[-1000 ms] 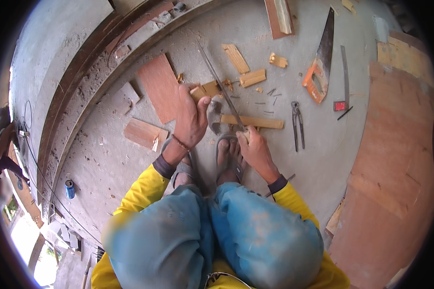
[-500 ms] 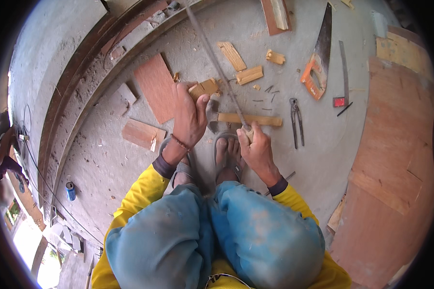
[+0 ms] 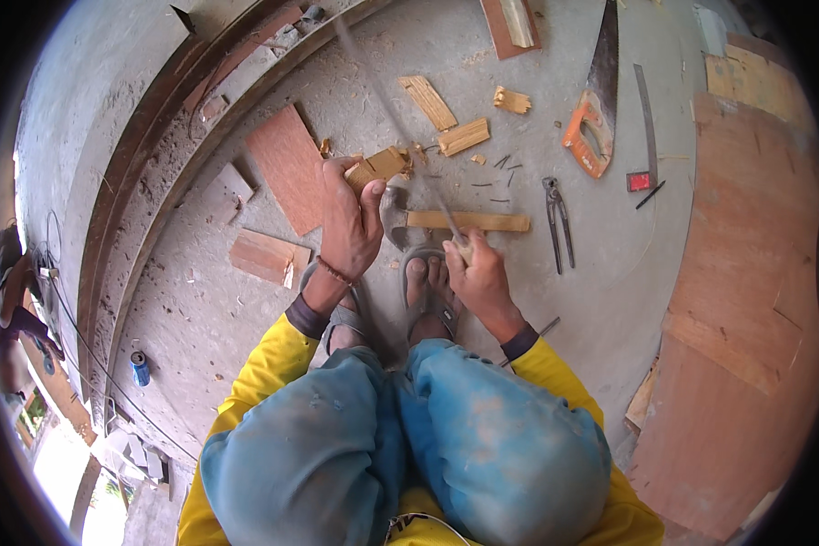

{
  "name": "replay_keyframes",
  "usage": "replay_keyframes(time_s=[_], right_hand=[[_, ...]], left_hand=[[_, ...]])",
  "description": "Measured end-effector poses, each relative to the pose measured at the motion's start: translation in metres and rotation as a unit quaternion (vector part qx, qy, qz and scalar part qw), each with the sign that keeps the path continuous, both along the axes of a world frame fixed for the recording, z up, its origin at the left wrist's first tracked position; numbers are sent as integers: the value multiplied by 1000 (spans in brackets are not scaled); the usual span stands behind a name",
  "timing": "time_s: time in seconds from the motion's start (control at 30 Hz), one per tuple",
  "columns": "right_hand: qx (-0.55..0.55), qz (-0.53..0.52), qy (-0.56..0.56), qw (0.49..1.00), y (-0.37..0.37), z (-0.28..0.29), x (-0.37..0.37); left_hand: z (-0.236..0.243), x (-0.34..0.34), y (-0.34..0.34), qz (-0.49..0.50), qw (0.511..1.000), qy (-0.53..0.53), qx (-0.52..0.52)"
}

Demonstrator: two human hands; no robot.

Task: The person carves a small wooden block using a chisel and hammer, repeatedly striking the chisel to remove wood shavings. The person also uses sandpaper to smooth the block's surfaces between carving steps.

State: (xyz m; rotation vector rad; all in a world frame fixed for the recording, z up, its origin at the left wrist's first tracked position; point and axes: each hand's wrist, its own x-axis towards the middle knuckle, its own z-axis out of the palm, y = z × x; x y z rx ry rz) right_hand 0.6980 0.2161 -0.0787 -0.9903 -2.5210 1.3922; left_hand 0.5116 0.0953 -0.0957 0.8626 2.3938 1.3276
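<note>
In my left hand is a short block of wood, gripped between fingers and thumb and held out above the floor. My right hand is closed round the pale handle of a long knife. Its thin blade, smeared by motion, slants up and to the left, passing just right of the block; whether it touches the block I cannot tell. Under the blade a hammer with a wooden handle lies on the floor, its metal head beside my left wrist.
Offcuts, several nails, pincers, an orange-handled handsaw and a try square lie ahead and right. Plywood sheets cover the right side. A brown board and a blue can are left. Someone is at far left.
The knife's blade has shifted a little to the left, and the right hand with it has moved only slightly. My left hand keeps its hold on the wood block.
</note>
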Motion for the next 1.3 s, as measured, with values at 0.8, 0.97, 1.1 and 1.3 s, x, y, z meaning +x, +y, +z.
replay_keyframes(time_s=[0.8, 0.97, 1.1, 1.3], right_hand=[[40, 38, -100, 993, -1, -14, 6], [-96, 19, -92, 991, 8, -17, 5], [-62, -10, -51, 997, 4, 19, -13], [22, 41, -103, 994, 4, -22, 10]], left_hand=[[-3, -5, 1, 3, 1000, -13, -2], [4, -32, 6, -14, 996, -81, 42], [5, -35, 1, -7, 993, -112, 44], [14, -36, 7, -14, 993, -109, 30]])
